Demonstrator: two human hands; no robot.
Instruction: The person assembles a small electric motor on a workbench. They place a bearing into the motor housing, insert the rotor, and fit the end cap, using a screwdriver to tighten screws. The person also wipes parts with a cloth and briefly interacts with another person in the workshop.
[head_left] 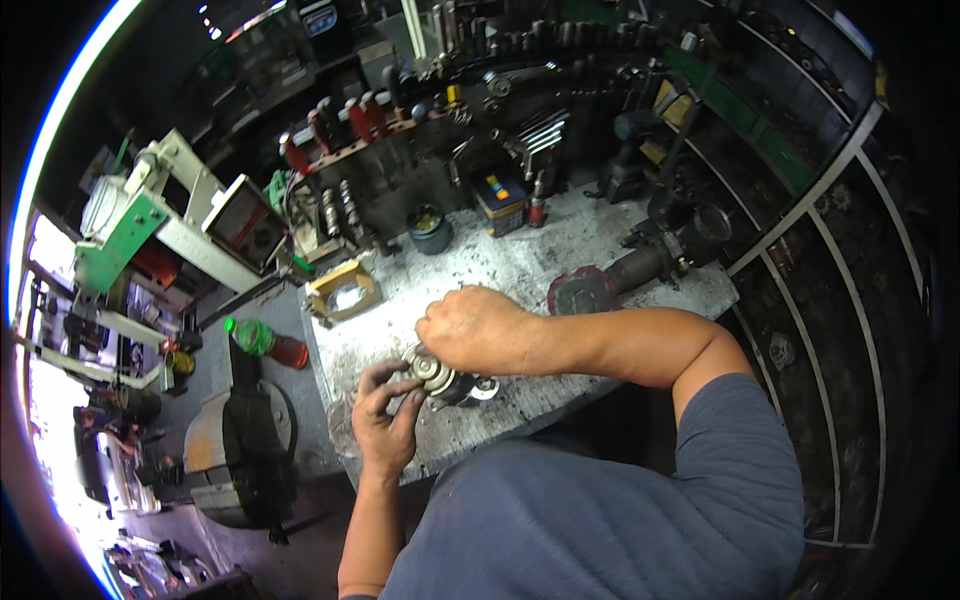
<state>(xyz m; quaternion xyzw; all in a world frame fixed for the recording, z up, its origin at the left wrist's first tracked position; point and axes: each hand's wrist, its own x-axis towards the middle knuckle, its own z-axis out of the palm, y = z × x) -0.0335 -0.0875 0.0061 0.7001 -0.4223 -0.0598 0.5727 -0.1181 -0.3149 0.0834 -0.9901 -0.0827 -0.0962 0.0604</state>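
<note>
On the worn, pale workbench top (400,270) lies a round metal machine part (432,372) with ringed, pulley-like steps on its face and a darker body behind. My left hand (387,415) grips its left edge, with the thumb below and blackened fingertips along the rim. From the right, my right hand (475,328) reaches over the part's upper side, its fingers curled in. Whatever those fingers hold is hidden beneath the hand. A bright patch of light falls on the bench beside both hands.
A wooden box frame (343,292), a dark round tin (429,230), a dark blue box (499,203) and a red-rimmed tool (585,292) lie around the bench. At left are a bottle of red liquid (268,342) and a large bench vise (237,450). Red-handled tools (360,120) line the back.
</note>
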